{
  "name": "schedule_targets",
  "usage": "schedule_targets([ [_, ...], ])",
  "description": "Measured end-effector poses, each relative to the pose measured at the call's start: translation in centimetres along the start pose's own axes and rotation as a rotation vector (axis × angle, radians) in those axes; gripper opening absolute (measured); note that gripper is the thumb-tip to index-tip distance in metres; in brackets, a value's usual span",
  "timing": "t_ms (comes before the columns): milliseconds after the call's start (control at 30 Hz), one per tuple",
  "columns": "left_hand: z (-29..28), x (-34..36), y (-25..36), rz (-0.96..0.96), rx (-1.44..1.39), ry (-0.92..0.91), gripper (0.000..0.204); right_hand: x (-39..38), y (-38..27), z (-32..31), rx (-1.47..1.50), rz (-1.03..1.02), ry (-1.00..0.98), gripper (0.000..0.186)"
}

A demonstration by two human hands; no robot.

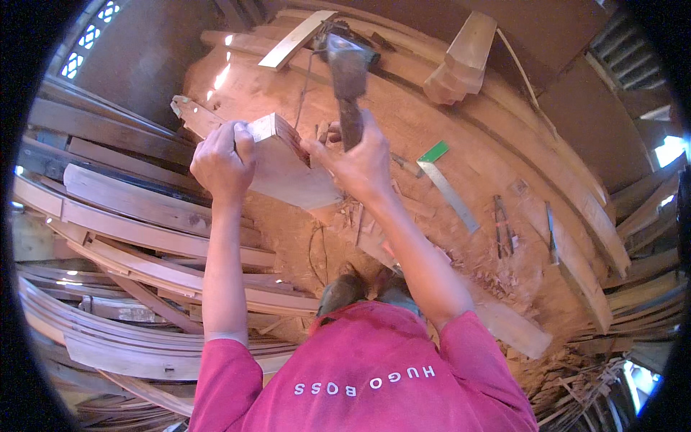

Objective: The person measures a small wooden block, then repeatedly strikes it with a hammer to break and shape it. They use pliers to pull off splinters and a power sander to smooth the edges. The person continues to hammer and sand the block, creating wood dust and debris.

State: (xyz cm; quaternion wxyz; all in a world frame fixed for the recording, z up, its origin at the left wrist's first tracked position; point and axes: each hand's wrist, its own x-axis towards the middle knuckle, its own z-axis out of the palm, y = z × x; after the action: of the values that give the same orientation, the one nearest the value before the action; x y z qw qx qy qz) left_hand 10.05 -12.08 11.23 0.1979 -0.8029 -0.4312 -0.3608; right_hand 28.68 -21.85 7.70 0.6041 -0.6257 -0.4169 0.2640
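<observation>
Pink short-sleeved shirt [367, 374] fills the bottom of the view, and two bare forearms rise out of it toward the work. Left hand [223, 160] is up there with its fingers curled tight round the end of a pale, squared block of wood [288, 162], pinning it at a tilt on the curved wooden planking [446, 144] that serves as the floor. Right hand [360, 162] sits just beside it, fingers wrapped closed on the dark wooden handle of a hatchet with a grey metal head [345, 68]; the head is raised above the block, pointing away from the person. One block in hand, one hatchet. Just right of the right hand lies one steel try square with a green stock [443, 176], flat on the planking. Further right, two slim dark metal tools [504, 223] rest well apart from the block, among scattered wood chips [497, 273]. Up top, one flat pale board [295, 39] lies left of the hatchet head, and a stepped stack of short timber offcuts [461, 61] right of it. Long bent ribs of timber [144, 230] sweep along the left side, too many and too overlapped to count
</observation>
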Motion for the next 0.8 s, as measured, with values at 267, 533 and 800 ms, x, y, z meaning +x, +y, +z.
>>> schedule_targets([
  [267,-0.8,-0.9,0.2,0.03,-0.036,0.0,0.026,-1.4,1.1,1.0,0.165,0.0,0.09,0.033],
  [533,-0.3,-0.9,-0.3,0.015,-0.032,0.013,0.03,-4.3,8.5,-2.6,0.657,0.294,0.239,0.022],
  [800,0.4,-0.8,-2.0,-0.008,-0.048,0.02,0.032,-9.2,19.7,-6.1,1.193,0.977,0.363,0.022],
])
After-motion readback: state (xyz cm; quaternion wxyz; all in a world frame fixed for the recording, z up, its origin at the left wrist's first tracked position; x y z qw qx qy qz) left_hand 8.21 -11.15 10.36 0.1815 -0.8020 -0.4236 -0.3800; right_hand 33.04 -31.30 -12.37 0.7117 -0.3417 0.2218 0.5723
